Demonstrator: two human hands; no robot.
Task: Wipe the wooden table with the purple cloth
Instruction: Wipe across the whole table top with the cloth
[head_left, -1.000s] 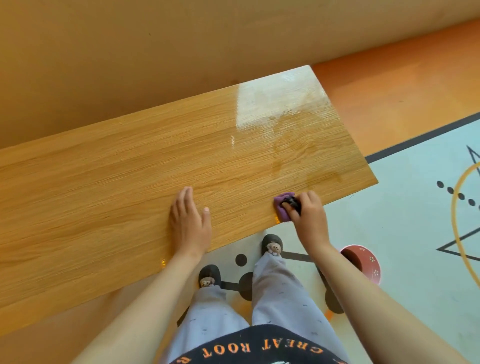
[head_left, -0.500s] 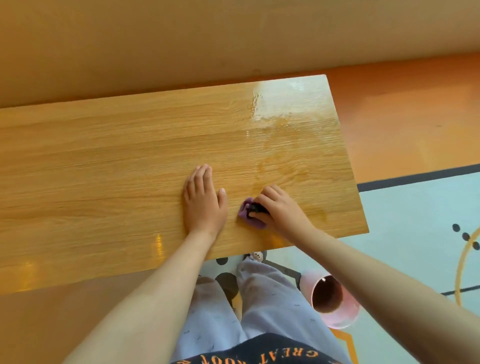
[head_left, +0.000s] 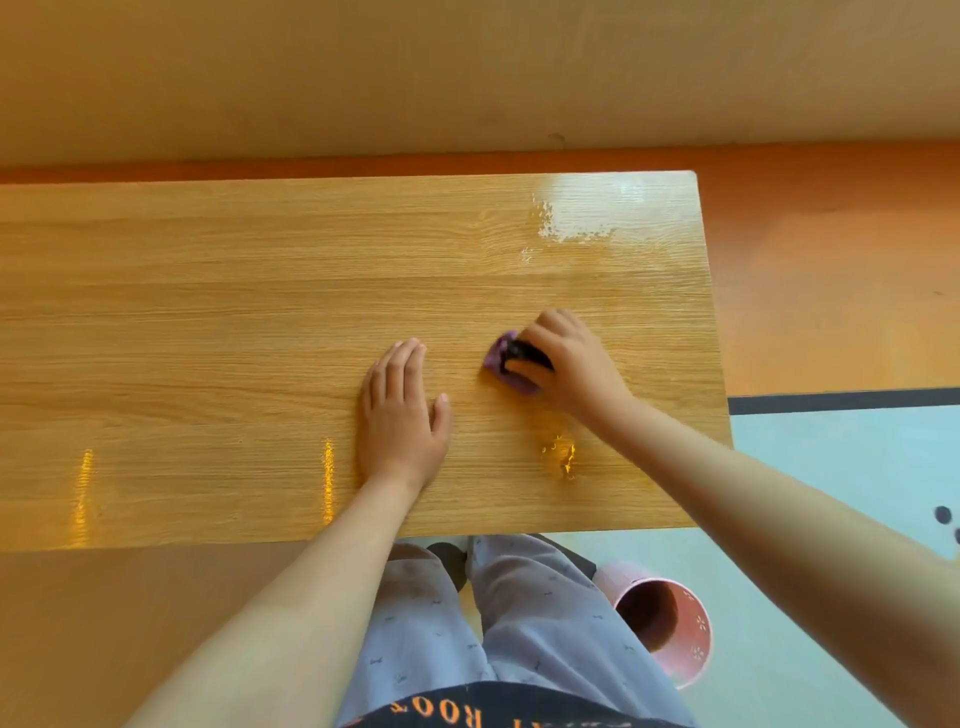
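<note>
Stretching across the whole view is the wooden table (head_left: 208, 312), glossy with a wet-looking sheen (head_left: 587, 218) at its far right corner, and on the floor by its near right corner sits a pink bucket (head_left: 696, 642) (mouth open to the camera). On the tabletop the left hand (head_left: 402, 421) lies flat, fingers straight and together, thumb out. Just to its right the right hand (head_left: 571, 364) curls its fingers over the purple cloth (head_left: 496, 358), pressing the bunched wad onto the wood right of centre; something dark shows in the wad, perhaps a fold, too blurred to call.
</note>
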